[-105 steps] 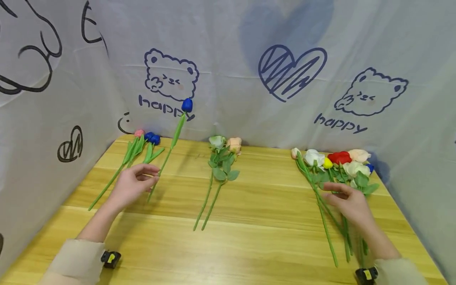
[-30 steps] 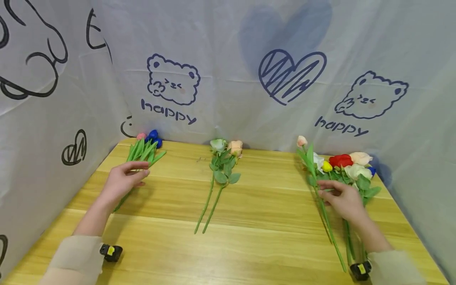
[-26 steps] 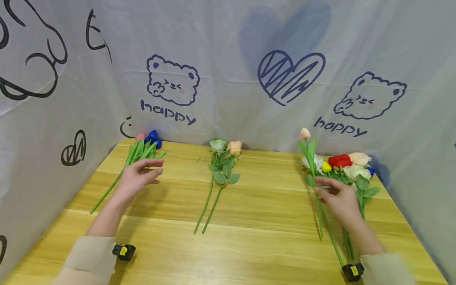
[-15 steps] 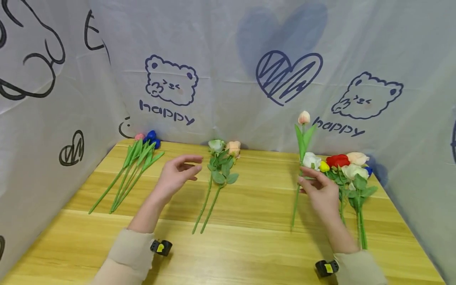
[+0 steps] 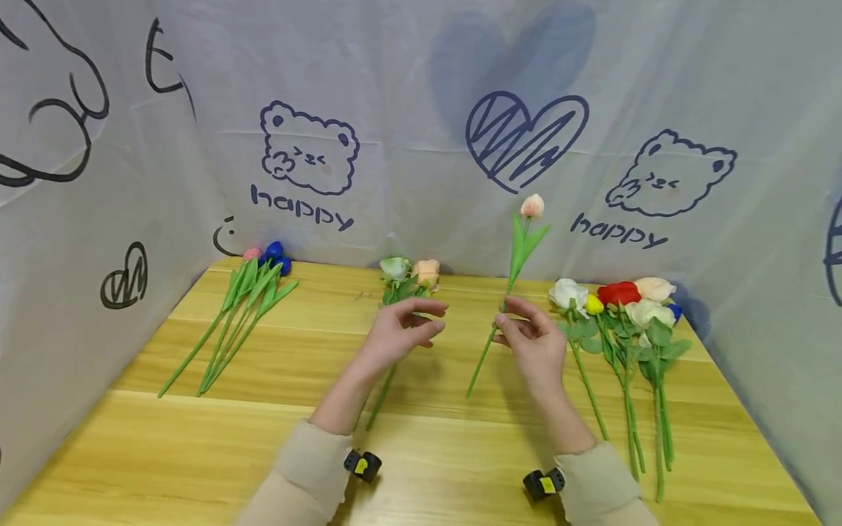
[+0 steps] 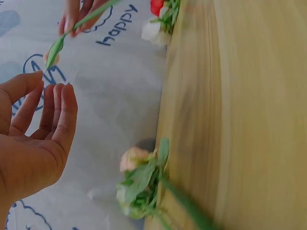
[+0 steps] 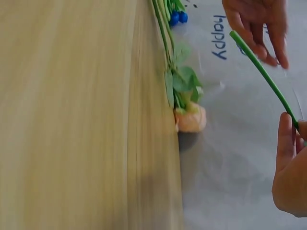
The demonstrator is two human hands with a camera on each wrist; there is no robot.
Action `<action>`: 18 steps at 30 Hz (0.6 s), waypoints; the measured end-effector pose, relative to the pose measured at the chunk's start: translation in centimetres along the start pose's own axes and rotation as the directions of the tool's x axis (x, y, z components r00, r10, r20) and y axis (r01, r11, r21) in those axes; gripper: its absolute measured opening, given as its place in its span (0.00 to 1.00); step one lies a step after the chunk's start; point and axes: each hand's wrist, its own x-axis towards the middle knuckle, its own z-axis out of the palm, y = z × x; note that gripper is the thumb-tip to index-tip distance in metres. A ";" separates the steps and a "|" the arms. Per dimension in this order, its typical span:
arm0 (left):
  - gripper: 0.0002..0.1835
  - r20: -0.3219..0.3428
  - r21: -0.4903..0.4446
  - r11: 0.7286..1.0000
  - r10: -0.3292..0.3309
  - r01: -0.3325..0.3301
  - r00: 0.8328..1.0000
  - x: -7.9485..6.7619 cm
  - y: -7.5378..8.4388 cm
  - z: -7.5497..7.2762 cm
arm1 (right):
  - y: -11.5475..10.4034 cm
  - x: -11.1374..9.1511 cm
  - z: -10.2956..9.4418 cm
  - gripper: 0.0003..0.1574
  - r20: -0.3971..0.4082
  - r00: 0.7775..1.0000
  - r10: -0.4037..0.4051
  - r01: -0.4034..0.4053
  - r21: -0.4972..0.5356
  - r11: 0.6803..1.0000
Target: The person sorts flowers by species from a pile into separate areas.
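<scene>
Between thumb and fingers, my right hand (image 5: 536, 347) pinches the green stem of a pale pink tulip (image 5: 518, 259), raised above the table with its bloom up and leaning right. My left hand (image 5: 397, 332) is a short way to the left of that stem, fingers loosely bent around nothing. It covers part of two roses, a pale green rose (image 5: 395, 269) and a peach rose (image 5: 427, 272), lying on the table. In the left wrist view, a gap shows between the left fingertips and the tulip's bloom (image 6: 52, 56). The right wrist view shows the stem's lower end (image 7: 259, 67) pointing towards the left hand.
At the left lie a pink tulip (image 5: 253, 253) and blue tulips (image 5: 272, 256), stems towards the front. On the right is a spread of flowers: a white rose (image 5: 569, 294), a yellow bloom (image 5: 594, 304), a red rose (image 5: 618, 294) and others. A printed cloth (image 5: 421, 197) hangs behind the table.
The right hand has lifted the pale pink tulip from the right-hand flowers and carried it left to the middle. The left hand laid a blue tulip at the left, then moved right, without a flower.
</scene>
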 end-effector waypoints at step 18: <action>0.17 0.131 -0.016 0.997 -0.073 0.076 0.989 0.1 -1.0 1.8 | 1.0 -1.0 2.7 0.21 0.000 1.000 -0.020 0.020 0.070 0.997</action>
